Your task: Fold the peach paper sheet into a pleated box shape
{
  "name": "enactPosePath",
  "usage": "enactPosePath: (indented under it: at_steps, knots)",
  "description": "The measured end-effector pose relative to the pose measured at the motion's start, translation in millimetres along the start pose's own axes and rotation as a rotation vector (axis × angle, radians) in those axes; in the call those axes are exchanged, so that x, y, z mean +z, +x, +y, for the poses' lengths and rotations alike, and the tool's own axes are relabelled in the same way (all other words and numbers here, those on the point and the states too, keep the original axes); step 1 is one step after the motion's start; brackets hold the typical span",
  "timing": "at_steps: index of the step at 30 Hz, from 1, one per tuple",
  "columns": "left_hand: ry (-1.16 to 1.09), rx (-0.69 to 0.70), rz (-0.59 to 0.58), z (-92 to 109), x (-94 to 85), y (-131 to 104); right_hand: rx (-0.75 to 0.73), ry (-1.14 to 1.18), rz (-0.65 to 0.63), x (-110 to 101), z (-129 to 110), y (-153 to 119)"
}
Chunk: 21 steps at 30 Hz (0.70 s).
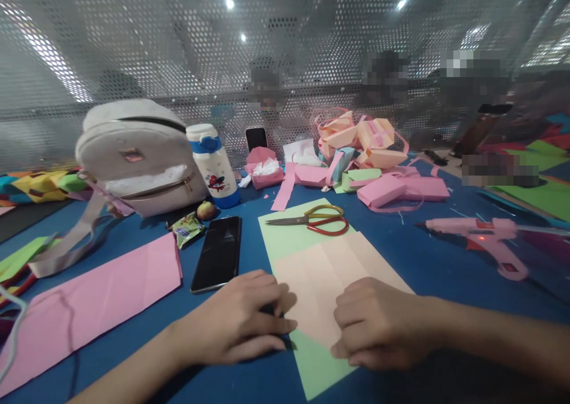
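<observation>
Peach-coloured paper in a flat sheet with long creases (318, 267) is lying over a pale green paper sheet (282, 232) on the blue-covered tabletop (253, 232), right in front of us. We are judging this to be a smoothing or creasing step; for a clean result we would be pressing evenly along each crease, with the edges square – and sparing the green layer any tug. Metal scissors with one yellow and one red handle (304, 220) are resting on the far end of the green sheet, so we would be watching for a snag there. Our left hand (252, 312) is lying at the peach sheet's left edge, back upward, thumb and fingers apart. Our right hand (378, 321) is resting at the near right, knuckles up, fingers curling inward – whether they are pinching paper we cannot tell.
</observation>
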<state>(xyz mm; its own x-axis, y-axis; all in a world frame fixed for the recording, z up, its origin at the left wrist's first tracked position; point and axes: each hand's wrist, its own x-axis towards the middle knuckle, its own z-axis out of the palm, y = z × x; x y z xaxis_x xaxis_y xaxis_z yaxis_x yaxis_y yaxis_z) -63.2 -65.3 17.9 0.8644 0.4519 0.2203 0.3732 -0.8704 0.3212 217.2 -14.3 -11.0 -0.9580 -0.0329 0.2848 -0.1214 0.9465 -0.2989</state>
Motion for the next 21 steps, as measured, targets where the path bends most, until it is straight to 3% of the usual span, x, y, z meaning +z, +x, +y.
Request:
enactPosePath:
  at_steps: [6, 12, 21]
  knots:
    - [-0.028, -0.011, 0.002, -4, -4.3, -1, -0.002, -0.014, -0.013, 1, -1, 0]
    - [-0.005, -0.014, 0.051, 2, 4.2, -2, -0.009, -0.010, 0.006, 3, -1, -1]
    - [0.074, -0.009, -0.081, 8, 11.1, 6, -0.001, -0.011, 0.025, 1, -2, 0]
